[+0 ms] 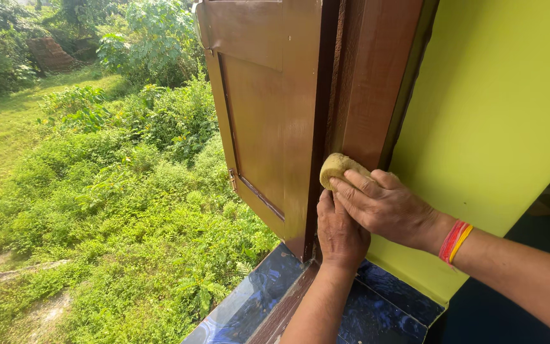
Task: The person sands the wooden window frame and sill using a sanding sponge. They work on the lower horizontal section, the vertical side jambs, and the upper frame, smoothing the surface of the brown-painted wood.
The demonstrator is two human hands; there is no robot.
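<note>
**Sponge pressed to window frame**

A yellowish sponge is gripped under the right hand and pressed against the brown wooden frame, as if for rubbing. At six o'clock, the left hand is laid flat on the frame, holding nothing, probably for support. The open shutter stands at nine o'clock. Most of the sponge is hidden by fingers.
</note>
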